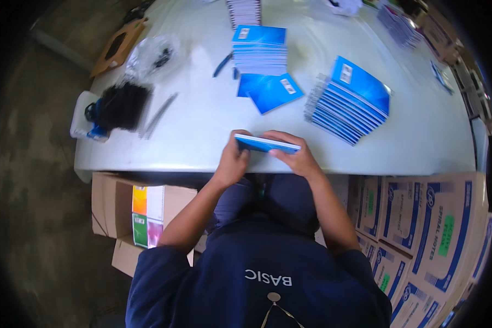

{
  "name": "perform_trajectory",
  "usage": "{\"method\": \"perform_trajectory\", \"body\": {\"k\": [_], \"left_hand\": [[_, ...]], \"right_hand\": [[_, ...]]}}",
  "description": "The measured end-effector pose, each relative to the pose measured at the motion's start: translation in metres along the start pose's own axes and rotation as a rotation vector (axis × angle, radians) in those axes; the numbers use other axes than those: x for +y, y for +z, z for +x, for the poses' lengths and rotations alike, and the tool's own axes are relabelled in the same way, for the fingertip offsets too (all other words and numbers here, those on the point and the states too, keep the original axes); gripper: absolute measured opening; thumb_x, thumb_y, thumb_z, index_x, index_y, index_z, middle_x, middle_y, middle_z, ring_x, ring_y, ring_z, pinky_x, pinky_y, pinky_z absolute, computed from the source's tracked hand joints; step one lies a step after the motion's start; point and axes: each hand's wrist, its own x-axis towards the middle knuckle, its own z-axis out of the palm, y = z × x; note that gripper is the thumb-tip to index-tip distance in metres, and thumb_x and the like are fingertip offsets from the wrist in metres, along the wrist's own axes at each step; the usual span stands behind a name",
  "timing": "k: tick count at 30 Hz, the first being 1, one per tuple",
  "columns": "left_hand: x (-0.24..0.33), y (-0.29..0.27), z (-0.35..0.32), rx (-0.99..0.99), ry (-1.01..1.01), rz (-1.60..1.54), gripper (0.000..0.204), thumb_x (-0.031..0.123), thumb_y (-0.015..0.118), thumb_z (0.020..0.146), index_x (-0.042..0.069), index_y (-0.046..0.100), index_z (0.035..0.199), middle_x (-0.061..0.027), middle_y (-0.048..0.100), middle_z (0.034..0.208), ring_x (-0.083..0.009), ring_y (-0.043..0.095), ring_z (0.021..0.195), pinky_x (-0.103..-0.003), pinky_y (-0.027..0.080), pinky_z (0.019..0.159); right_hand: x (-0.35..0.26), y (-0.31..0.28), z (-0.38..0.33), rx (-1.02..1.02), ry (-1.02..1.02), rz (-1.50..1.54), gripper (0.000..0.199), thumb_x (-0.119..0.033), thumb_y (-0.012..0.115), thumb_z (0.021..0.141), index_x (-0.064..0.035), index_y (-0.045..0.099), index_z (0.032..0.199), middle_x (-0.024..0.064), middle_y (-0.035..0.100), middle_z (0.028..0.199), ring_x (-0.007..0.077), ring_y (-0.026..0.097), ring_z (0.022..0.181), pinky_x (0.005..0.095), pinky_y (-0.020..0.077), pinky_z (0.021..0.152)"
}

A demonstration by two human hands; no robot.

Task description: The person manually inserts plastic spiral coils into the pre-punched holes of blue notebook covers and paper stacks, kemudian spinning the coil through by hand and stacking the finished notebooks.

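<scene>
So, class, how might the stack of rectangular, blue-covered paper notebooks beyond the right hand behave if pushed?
The stack of rectangular, blue-covered paper notebooks would probably slide apart: its many separate layers show no strap. It may feel heavy, given so many books. The grey wire coils along its left side could snag one another.

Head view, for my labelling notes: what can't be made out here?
In the head view:
Held blue notebook: far face, turned from the camera.
Left hand: some fingertips, behind the notebook.
Clear bag: dark contents, too small and blurred.
Stack at top middle: far end, cut by the upper edge.
</scene>
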Motion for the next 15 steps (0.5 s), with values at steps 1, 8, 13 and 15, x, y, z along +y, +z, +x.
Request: {"method": "perform_trajectory", "body": {"k": [1, 8, 13, 15], "left_hand": [[0.001, -0.004, -0.001, -0.033, 0.067, 0.144, 0.031, -0.006, 0.053, 0.074, 0.005, 0.057, 0.102, -0.0131, 0.058, 0.101, -0.03, 0.056, 0.099, -0.037, 0.043, 0.088], [-0.037, -0.189, 0.084, 0.535, -0.129, 1.272, 0.03, 0.03, 0.063, 0.08, 0.01, 0.066, 0.103, -0.0129, 0.063, 0.099, -0.0309, 0.06, 0.096, -0.041, 0.046, 0.082], [-0.015, -0.21, 0.086, 0.388, -0.348, 0.995, 0.025, 0.036, 0.065, 0.079, 0.014, 0.071, 0.091, -0.0095, 0.068, 0.092, -0.0287, 0.065, 0.084, -0.038, 0.049, 0.074], [-0.001, -0.21, 0.081, 0.343, -0.327, 0.913, 0.028, 0.034, 0.064, 0.081, 0.01, 0.069, 0.095, -0.0123, 0.068, 0.095, -0.0285, 0.065, 0.084, -0.037, 0.05, 0.073]], "right_hand": [[0.004, -0.005, -0.004, -0.01, 0.01, -0.035, 0.027, -0.001, 0.062, 0.084, -0.0002, 0.064, 0.111, 0.0084, 0.067, 0.104, 0.0123, 0.059, 0.097, 0.0263, 0.0451, 0.088], [0.006, 0.005, 0.017, -0.042, 0.027, -0.107, 0.027, -0.001, 0.06, 0.086, 0.0003, 0.063, 0.113, 0.008, 0.066, 0.108, 0.012, 0.059, 0.1, 0.025, 0.0437, 0.09], [0.013, 0.007, 0.019, 0.028, -0.013, -0.108, 0.026, -0.002, 0.059, 0.086, 0.0013, 0.063, 0.112, 0.0086, 0.067, 0.107, 0.0114, 0.058, 0.098, 0.025, 0.0443, 0.088], [0.015, 0.006, 0.016, 0.025, 0.001, -0.1, 0.026, -0.001, 0.06, 0.086, 0.0019, 0.063, 0.112, 0.0087, 0.067, 0.106, 0.0114, 0.058, 0.098, 0.0253, 0.0445, 0.088]]}}
